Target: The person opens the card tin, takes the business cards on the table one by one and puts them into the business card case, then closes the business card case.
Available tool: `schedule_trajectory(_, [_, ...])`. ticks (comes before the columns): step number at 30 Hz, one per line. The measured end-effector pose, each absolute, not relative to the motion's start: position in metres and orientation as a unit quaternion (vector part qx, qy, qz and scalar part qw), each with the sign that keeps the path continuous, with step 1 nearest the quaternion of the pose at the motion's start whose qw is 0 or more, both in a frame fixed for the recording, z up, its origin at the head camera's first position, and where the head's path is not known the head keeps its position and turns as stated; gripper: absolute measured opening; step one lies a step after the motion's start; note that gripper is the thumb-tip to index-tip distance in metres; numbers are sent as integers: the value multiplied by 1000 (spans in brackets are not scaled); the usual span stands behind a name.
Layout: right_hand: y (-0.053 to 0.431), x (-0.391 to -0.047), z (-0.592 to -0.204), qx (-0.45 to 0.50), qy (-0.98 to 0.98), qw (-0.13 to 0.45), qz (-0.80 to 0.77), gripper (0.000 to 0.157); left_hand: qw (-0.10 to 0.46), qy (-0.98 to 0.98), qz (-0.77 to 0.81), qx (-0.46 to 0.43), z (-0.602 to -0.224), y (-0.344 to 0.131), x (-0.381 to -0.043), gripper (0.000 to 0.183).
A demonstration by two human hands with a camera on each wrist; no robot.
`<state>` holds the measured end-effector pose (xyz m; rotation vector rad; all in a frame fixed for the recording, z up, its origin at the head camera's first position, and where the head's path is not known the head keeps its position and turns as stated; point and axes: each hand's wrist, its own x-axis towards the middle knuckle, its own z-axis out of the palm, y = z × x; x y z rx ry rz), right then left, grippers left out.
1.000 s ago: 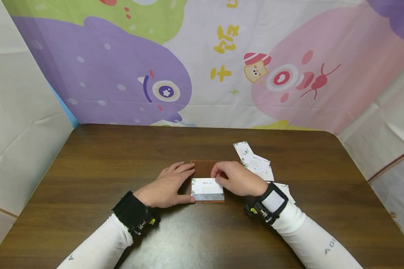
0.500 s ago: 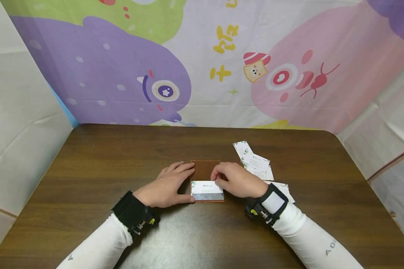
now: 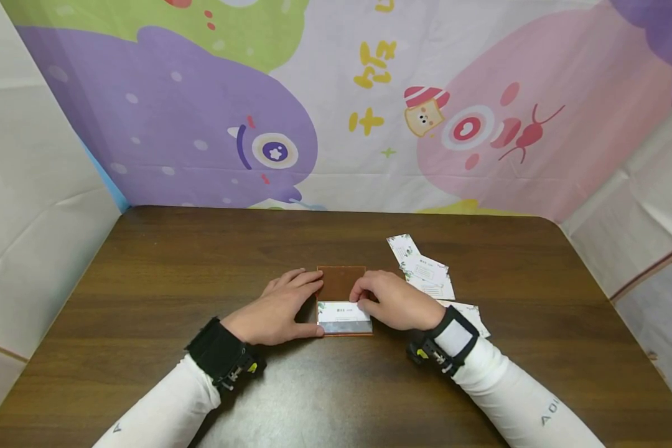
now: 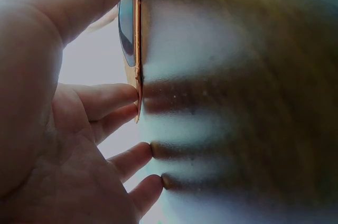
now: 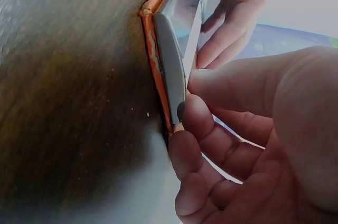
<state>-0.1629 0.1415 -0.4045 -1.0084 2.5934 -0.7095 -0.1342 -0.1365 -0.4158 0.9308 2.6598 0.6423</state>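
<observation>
A brown card holder [image 3: 338, 285] lies open on the table, with a silvery band [image 4: 125, 28] across its near half. Tucked behind that band is a white business card [image 3: 336, 310] with printed leaves, its upper part showing. My left hand [image 3: 277, 311] lies at the holder's left side, fingers extended, with the thumb at the near corner and fingertips at the far part of that edge. With thumb and bent index finger, my right hand [image 3: 397, 300] pinches the card at its upper right. The right wrist view shows the other right fingers curled beside the band's end.
Several loose white cards [image 3: 430, 269] overlap on the wooden table [image 3: 213, 249] to the right, partly hidden by my right hand and wrist. A cartoon-printed cloth [image 3: 364, 168] hangs along the far edge, and pale sheets [image 3: 39, 186] close off both sides.
The card has slid toward me, lower behind the band, and my right hand has moved slightly nearer with it. In the last half second both are nearly still. My left hand stays put.
</observation>
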Motion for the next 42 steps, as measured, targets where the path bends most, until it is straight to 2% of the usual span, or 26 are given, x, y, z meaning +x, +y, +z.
schedule_trajectory(20, [155,-158,-391,-350,894,115,-257,14,127,913,223,317,-415,-136,-134,88])
schedule_trajectory(42, [205,-151,-383,-310,909,86,-265,20,128,913,222,318,-415,-137,-134,88])
